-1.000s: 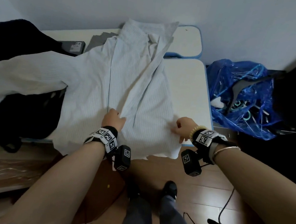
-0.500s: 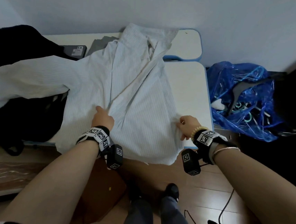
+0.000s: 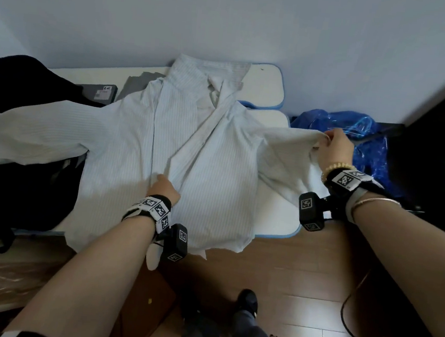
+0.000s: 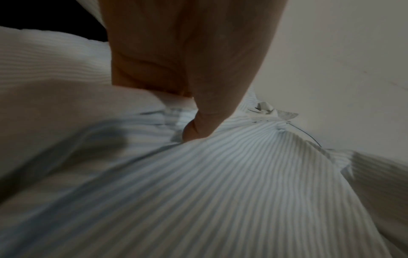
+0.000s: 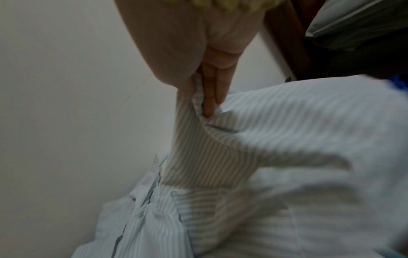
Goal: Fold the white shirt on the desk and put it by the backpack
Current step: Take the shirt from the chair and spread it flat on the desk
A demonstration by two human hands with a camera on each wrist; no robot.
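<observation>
The white striped shirt (image 3: 216,167) lies spread front-up on the white desk (image 3: 279,214), collar toward the wall. Its left sleeve drapes over the black backpack (image 3: 10,188) at the left. My left hand (image 3: 163,188) sits mid-front at the button edge; in the left wrist view the thumb (image 4: 198,125) and curled fingers pinch a fold of the shirt (image 4: 220,192). My right hand (image 3: 335,144) holds the end of the right sleeve out to the right, off the desk. In the right wrist view its fingers (image 5: 208,97) pinch the striped cloth (image 5: 287,139).
A blue plastic bag (image 3: 367,144) with hangers sits on the floor right of the desk, under my right hand. A grey box (image 3: 102,93) lies at the back left. A raised shelf (image 3: 264,85) stands behind the collar. Cables run over the wooden floor (image 3: 301,271).
My right hand left the shirt's lower right hem, went up and right, and now pulls the right sleeve outward. My left hand stays on the shirt front.
</observation>
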